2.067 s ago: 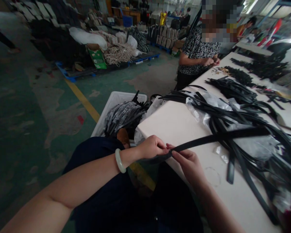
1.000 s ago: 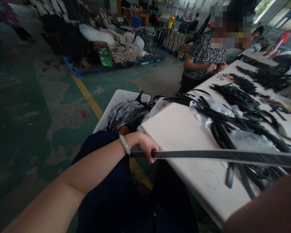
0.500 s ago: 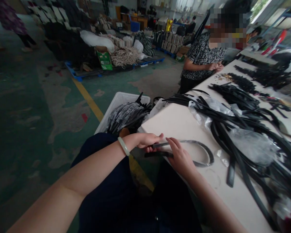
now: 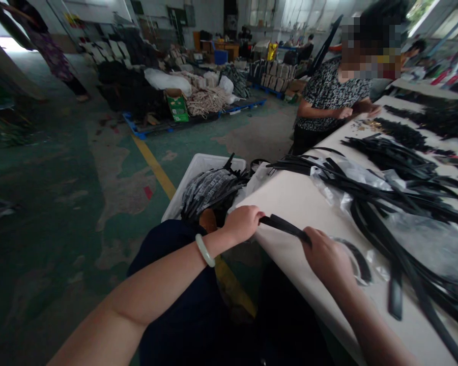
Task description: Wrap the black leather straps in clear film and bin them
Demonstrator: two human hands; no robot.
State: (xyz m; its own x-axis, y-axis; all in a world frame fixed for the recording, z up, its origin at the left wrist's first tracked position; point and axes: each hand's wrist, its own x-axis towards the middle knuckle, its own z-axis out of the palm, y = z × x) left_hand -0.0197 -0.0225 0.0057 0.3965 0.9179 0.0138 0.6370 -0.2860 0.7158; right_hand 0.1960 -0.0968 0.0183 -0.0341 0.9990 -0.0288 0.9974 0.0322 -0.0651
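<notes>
A black strap (image 4: 284, 225) is stretched between my two hands above the table's near edge. My left hand (image 4: 244, 223), with a pale bangle on the wrist, is closed on its left end. Farther along, my right hand (image 4: 326, 254) is wrapped round the strap where two layers lie together. The rest of the strap curves out beyond my right hand as a loop close over the white table (image 4: 293, 195). Many long black straps (image 4: 377, 218) lie to the right, with clear plastic bags (image 4: 435, 244) among them.
A white bin (image 4: 179, 195) full of wrapped straps stands on the floor left of the table. A person (image 4: 334, 91) works at the table's far side. Blue pallets (image 4: 139, 133) with piled goods stand farther back.
My right hand has moved right along the strap, away from my left hand. The strap's two layers now lie together between my hands. The view has turned slightly left.
</notes>
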